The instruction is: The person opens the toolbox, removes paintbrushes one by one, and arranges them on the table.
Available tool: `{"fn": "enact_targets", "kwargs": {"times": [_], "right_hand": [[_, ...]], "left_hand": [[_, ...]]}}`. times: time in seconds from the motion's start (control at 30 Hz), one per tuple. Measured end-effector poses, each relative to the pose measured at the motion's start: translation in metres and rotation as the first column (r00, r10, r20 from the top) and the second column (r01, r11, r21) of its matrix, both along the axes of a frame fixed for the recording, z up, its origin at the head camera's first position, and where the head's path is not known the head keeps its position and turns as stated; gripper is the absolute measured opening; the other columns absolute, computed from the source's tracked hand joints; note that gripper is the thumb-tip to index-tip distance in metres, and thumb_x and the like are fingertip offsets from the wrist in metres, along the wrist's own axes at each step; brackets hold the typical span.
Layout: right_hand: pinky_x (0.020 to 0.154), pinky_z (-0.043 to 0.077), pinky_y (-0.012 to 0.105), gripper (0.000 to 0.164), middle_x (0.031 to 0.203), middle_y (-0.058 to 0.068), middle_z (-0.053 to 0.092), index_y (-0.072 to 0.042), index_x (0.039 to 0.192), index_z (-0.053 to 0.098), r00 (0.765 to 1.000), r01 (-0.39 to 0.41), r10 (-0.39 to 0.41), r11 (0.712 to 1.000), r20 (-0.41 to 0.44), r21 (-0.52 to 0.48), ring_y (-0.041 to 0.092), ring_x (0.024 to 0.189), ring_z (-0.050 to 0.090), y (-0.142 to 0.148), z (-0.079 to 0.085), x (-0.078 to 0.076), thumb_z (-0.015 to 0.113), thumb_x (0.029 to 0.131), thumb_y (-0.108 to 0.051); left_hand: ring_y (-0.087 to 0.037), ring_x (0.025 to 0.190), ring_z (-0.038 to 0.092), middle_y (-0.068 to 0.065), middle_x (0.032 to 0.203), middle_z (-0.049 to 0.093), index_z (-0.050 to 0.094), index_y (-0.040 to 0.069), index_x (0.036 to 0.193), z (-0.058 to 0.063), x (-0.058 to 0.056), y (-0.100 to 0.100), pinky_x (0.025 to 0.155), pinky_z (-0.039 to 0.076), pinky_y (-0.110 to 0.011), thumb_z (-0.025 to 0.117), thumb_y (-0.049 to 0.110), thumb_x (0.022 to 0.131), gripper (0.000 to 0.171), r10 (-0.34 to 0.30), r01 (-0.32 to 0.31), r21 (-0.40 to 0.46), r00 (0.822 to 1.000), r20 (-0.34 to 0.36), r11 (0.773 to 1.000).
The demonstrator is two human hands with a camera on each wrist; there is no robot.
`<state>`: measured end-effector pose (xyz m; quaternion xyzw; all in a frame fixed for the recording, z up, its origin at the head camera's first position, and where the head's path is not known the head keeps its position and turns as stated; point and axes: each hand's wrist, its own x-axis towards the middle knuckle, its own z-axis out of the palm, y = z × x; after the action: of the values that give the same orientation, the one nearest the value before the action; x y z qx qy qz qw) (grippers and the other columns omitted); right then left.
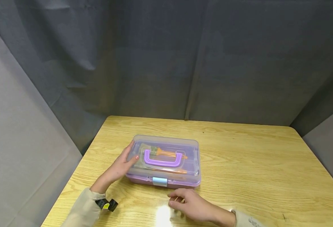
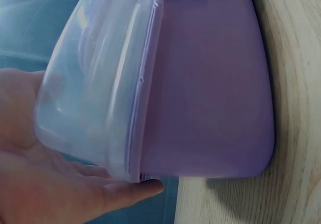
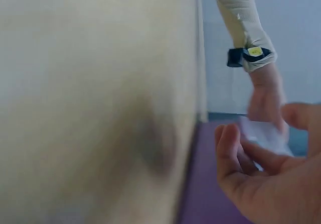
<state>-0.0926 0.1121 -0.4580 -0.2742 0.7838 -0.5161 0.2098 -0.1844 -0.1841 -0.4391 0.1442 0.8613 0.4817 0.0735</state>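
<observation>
A plastic storage box (image 1: 190, 148) with a clear lid and purple base sits closed on the table. A purple carry handle (image 1: 163, 163) lies flat on its lid, and a light blue latch (image 1: 160, 181) marks its front. My left hand (image 1: 119, 167) rests against the box's left end, thumb over the lid's edge and fingers along the side. In the left wrist view a fingertip (image 2: 153, 186) is right at the lid's rim. Just in front of the latch side, my right hand (image 1: 193, 205) hovers with loosely curled fingers, holding nothing.
Through the lid show a brush with an orange handle (image 1: 166, 153) and a second orange handle (image 1: 180, 171). The wood-grain table (image 1: 254, 164) extends to the right of the box. Dark cloth (image 1: 155, 63) hangs behind the table, with grey panels on both sides.
</observation>
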Motion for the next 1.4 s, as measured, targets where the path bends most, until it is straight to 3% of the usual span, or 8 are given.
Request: {"fn": "enact_targets", "kwargs": {"times": [0.07, 0.13, 0.2, 0.37, 0.57, 0.73, 1.03, 1.4], "right_hand": [[0.067, 0.055, 0.03, 0.042, 0.095, 0.006, 0.064, 0.01, 0.122, 0.055, 0.967, 0.038, -0.015, 0.996, 0.254, -0.085, 0.017, 0.081, 0.062, -0.006, -0.008, -0.002, 0.053, 0.098, -0.024], [0.069, 0.055, 0.034, 0.046, 0.099, 0.011, 0.061, 0.013, 0.123, 0.05, 0.892, 0.109, -0.023, 0.98, 0.451, -0.165, 0.021, 0.082, 0.062, -0.011, -0.014, -0.004, 0.05, 0.099, -0.026], [0.074, 0.055, 0.032, 0.048, 0.101, 0.013, 0.06, 0.014, 0.119, 0.051, 0.826, 0.176, -0.027, 0.962, 0.563, -0.211, 0.02, 0.084, 0.062, -0.015, -0.019, -0.005, 0.05, 0.098, -0.029], [0.075, 0.053, 0.027, 0.053, 0.098, 0.012, 0.063, 0.01, 0.115, 0.05, 0.71, 0.315, -0.039, 0.911, 0.703, -0.268, 0.016, 0.082, 0.064, -0.022, -0.024, -0.009, 0.054, 0.095, -0.038], [0.075, 0.052, 0.024, 0.068, 0.101, 0.011, 0.064, 0.011, 0.125, 0.04, 0.631, 0.424, -0.031, 0.851, 0.775, -0.31, 0.015, 0.084, 0.063, -0.029, -0.027, -0.013, 0.056, 0.092, -0.045], [0.072, 0.051, 0.022, 0.07, 0.093, 0.006, 0.065, 0.011, 0.121, 0.044, 0.597, 0.495, -0.059, 0.812, 0.8, -0.31, 0.013, 0.08, 0.063, -0.035, -0.027, -0.014, 0.057, 0.09, -0.05], [0.068, 0.05, 0.02, 0.061, 0.088, 0.005, 0.065, 0.009, 0.115, 0.052, 0.576, 0.563, -0.134, 0.78, 0.807, -0.272, 0.012, 0.075, 0.062, -0.04, -0.029, -0.015, 0.061, 0.089, -0.045], [0.063, 0.049, 0.018, 0.069, 0.083, 0.003, 0.066, 0.013, 0.118, 0.05, 0.617, 0.559, -0.2, 0.792, 0.761, -0.245, 0.009, 0.069, 0.062, -0.044, -0.035, -0.015, 0.058, 0.089, -0.049]], "left_hand": [[-0.038, 0.141, 0.005, -0.019, 0.156, 0.003, 0.004, 0.007, 0.152, 0.001, 0.0, 0.0, 0.112, 0.007, -0.053, 0.049, 0.028, 0.099, 0.073, 0.001, -0.001, 0.002, 1.0, 0.0, 1.0], [-0.037, 0.141, 0.004, -0.019, 0.156, 0.003, 0.004, 0.007, 0.152, 0.001, 0.001, 0.0, 0.112, 0.007, -0.052, 0.049, 0.027, 0.099, 0.073, 0.0, 0.0, 0.005, 1.0, 0.004, 1.0], [-0.037, 0.141, 0.004, -0.019, 0.156, 0.003, 0.003, 0.006, 0.152, 0.001, 0.001, 0.0, 0.112, 0.007, -0.052, 0.049, 0.027, 0.099, 0.073, -0.002, 0.002, 0.007, 1.0, 0.005, 1.0], [-0.037, 0.141, 0.004, -0.02, 0.156, 0.003, 0.004, 0.006, 0.152, 0.002, 0.001, 0.001, 0.112, 0.008, -0.052, 0.049, 0.028, 0.099, 0.074, 0.0, 0.0, 0.002, 1.0, 0.008, 1.0], [-0.038, 0.141, 0.004, -0.02, 0.156, 0.003, 0.003, 0.006, 0.152, 0.003, 0.001, 0.002, 0.112, 0.008, -0.053, 0.049, 0.028, 0.099, 0.074, -0.008, 0.008, 0.003, 1.0, 0.001, 1.0], [-0.037, 0.141, 0.004, -0.02, 0.156, 0.003, 0.003, 0.004, 0.152, 0.003, 0.002, 0.002, 0.112, 0.008, -0.052, 0.05, 0.027, 0.099, 0.075, -0.017, 0.018, 0.01, 1.0, -0.019, 1.0], [-0.038, 0.141, 0.005, -0.021, 0.156, 0.003, 0.003, 0.003, 0.152, 0.002, 0.001, 0.001, 0.112, 0.009, -0.052, 0.05, 0.025, 0.099, 0.074, -0.022, 0.021, -0.014, 0.999, -0.039, 1.0], [-0.038, 0.141, 0.005, -0.02, 0.156, 0.003, 0.002, 0.004, 0.152, -0.001, 0.0, 0.001, 0.112, 0.008, -0.052, 0.049, 0.028, 0.099, 0.074, -0.023, 0.021, -0.032, 0.998, -0.061, 0.999]]}}
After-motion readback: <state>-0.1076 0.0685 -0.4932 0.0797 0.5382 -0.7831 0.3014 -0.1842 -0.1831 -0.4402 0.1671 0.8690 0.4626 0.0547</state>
